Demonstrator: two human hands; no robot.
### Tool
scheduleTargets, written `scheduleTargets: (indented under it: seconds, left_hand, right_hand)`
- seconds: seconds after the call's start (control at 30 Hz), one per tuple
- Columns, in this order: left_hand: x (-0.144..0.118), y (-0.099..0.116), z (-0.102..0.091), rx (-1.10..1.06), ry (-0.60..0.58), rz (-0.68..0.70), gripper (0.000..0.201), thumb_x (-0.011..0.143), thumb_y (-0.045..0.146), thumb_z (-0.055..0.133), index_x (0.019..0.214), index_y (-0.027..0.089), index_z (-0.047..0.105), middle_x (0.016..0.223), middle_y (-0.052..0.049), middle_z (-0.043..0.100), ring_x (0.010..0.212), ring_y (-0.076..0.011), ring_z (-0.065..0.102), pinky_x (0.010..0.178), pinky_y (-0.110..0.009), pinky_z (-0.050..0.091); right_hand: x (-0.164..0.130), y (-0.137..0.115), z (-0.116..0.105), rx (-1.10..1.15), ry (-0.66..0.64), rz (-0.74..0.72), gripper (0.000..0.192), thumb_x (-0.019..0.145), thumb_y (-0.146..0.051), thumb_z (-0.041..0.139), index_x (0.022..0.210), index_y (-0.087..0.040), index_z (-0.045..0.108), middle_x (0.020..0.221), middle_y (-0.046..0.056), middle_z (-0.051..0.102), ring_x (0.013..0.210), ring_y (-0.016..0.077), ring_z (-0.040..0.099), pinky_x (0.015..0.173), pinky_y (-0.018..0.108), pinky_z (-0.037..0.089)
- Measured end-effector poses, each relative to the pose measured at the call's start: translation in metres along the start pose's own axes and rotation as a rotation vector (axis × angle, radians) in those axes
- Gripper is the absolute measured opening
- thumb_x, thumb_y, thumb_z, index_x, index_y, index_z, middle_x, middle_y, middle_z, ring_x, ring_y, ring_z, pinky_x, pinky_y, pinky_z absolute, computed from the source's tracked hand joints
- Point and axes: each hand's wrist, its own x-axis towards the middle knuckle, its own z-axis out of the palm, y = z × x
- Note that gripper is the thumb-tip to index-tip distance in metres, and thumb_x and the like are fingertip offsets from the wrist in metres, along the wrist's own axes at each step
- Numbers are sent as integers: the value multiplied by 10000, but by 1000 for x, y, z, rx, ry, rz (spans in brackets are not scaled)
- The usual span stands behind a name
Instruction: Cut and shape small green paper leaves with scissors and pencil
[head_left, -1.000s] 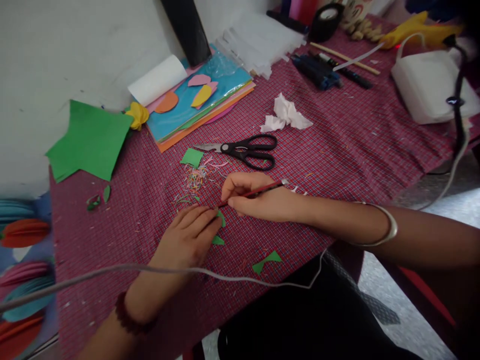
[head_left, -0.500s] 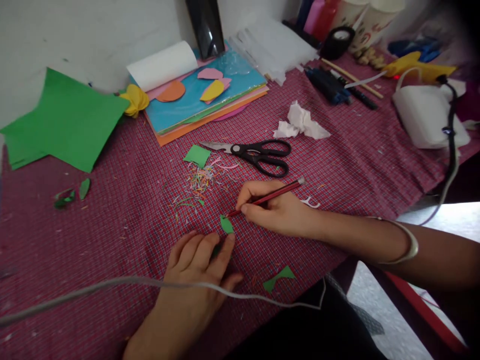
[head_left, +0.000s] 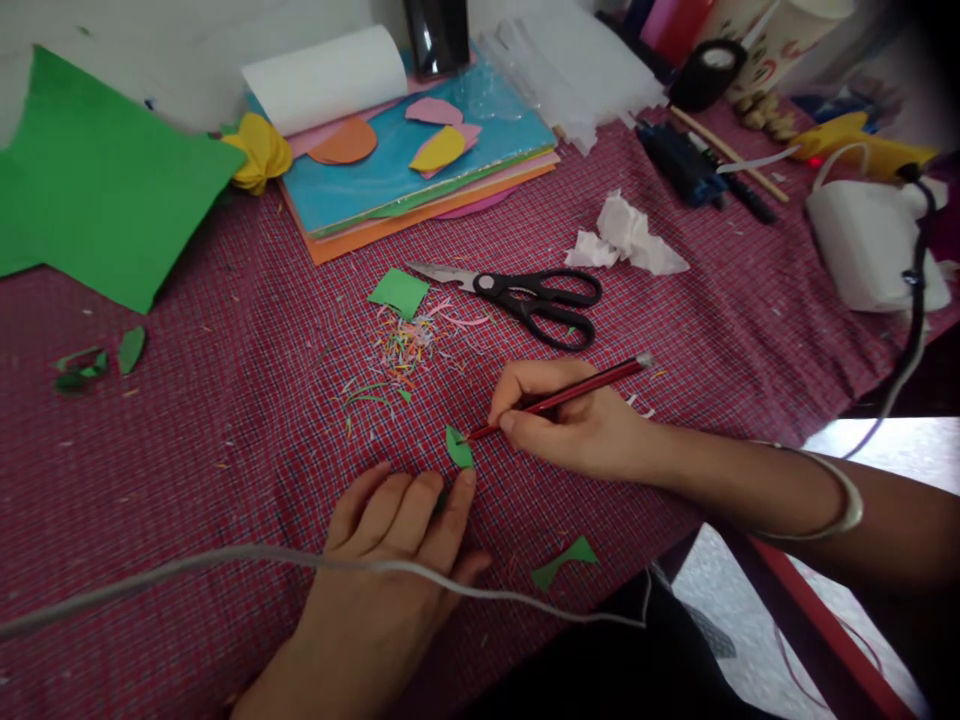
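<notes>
My right hand [head_left: 577, 425] grips a red pencil [head_left: 577, 390] with its tip touching a small green leaf-shaped paper piece [head_left: 458, 448] on the red checked tablecloth [head_left: 225, 420]. My left hand [head_left: 397, 560] lies flat just below that piece, its fingertips pressing on the near end of the paper. A grey cable [head_left: 225, 565] runs across the back of my left hand. A green bow-shaped scrap [head_left: 564, 561] lies to the right of my left hand.
Black scissors [head_left: 525, 293], a green paper square [head_left: 399, 291] and thin paper trimmings [head_left: 405, 350] lie beyond the hands. Stacked coloured sheets [head_left: 420, 170], a large green sheet [head_left: 97, 180], crumpled tissue [head_left: 626, 235], a white box [head_left: 870, 245] and a yellow glue gun [head_left: 862, 140] stand further back.
My left hand slid down toward me, uncovering the green leaf piece. My right hand still holds the pencil at the piece. The view shifted left and closer.
</notes>
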Motion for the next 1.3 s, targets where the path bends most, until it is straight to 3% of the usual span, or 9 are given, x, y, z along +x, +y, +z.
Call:
scheduleTargets:
  seconds: [0.17,0.37,0.53,0.7,0.8,1.0,1.3]
  left_hand:
    - [-2,-1,2,19,9,-1,339,907,396,481,1092,185,670,944,-71,679,894,-229,575,932,-414,387]
    - [-1,-1,4,45,-3,43,338,903,376,488,1107,159,647,1214,-99,643,1096,-270,553,993,-445,358]
    - [0,0,3,29,-41,44,309,900,367,487,1118,196,624,1252,-111,624,1127,-265,570,1005,-462,359]
    - [0,2,2,15,-29,55,230,893,331,482,994,180,623,1256,-165,609,1128,-280,581,992,-473,380]
    - [-1,2,3,11,-19,55,221,882,339,495,952,168,617,1264,-175,602,1136,-283,575,1007,-477,370]
    - [0,1,3,25,-39,39,346,882,365,492,1135,159,610,1260,-127,618,1094,-264,597,1038,-476,326]
    - [0,1,2,12,-35,4,347,856,384,539,1112,176,644,1287,-118,598,1130,-282,563,1048,-497,308]
  right_hand:
    - [-2,0,-1,-3,-36,18,141,704,-41,466,648,-159,518,612,-40,535,548,66,452,479,193,323]
    - [-3,2,-1,-12,-51,18,148,693,-37,457,648,-160,526,621,-35,554,566,68,480,491,189,347]
    - [-3,1,-2,-7,-80,15,143,691,-43,461,650,-159,533,608,-40,554,544,64,463,476,188,334]
    - [-4,1,-3,24,-127,29,126,696,-58,475,658,-161,535,598,-42,546,531,65,443,474,197,324]
    - [-4,-1,-4,60,-85,37,130,706,-63,467,649,-167,521,588,-45,528,535,67,447,482,200,335]
    - [-4,0,-1,0,-39,30,144,702,-44,459,653,-167,516,625,-34,544,574,75,478,502,200,352]
    - [-3,1,0,43,21,41,135,727,-57,475,652,-162,513,600,-43,514,542,67,442,477,196,321]
